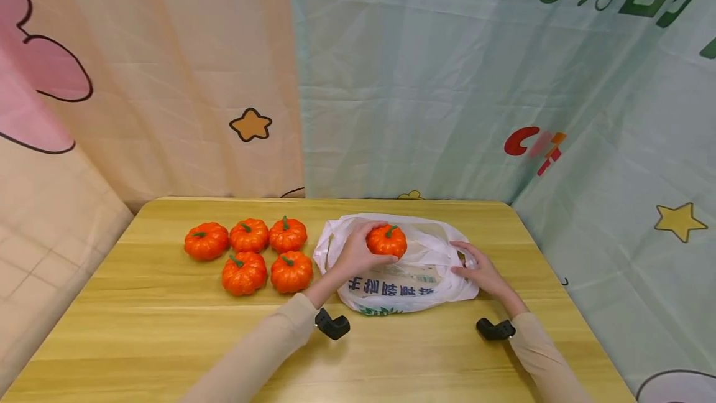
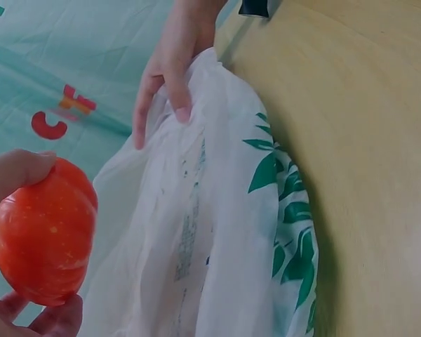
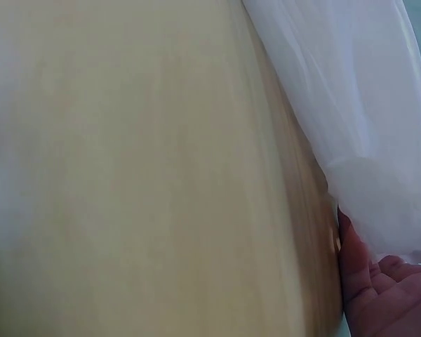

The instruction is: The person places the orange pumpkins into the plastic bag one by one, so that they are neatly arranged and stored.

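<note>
My left hand (image 1: 357, 255) grips a small orange pumpkin (image 1: 388, 242) with a green stem, above a white plastic bag (image 1: 447, 285). In the left wrist view the thumb is on one end of this pumpkin (image 2: 48, 232) and the fingertips are on the other. The bag lies on its side, printed with dark characters and green leaves. At the bag's right end, my right hand (image 1: 482, 271) holds the plastic between thumb and fingers. The right wrist view shows curled fingers (image 3: 389, 281) against the bag, partly covered by it.
Several more orange pumpkins (image 1: 244, 273) sit in two rows on the wooden table (image 1: 168, 328), left of the bag. Behind the table hangs a printed curtain (image 1: 391, 111), and another stretch of cloth runs along the right side.
</note>
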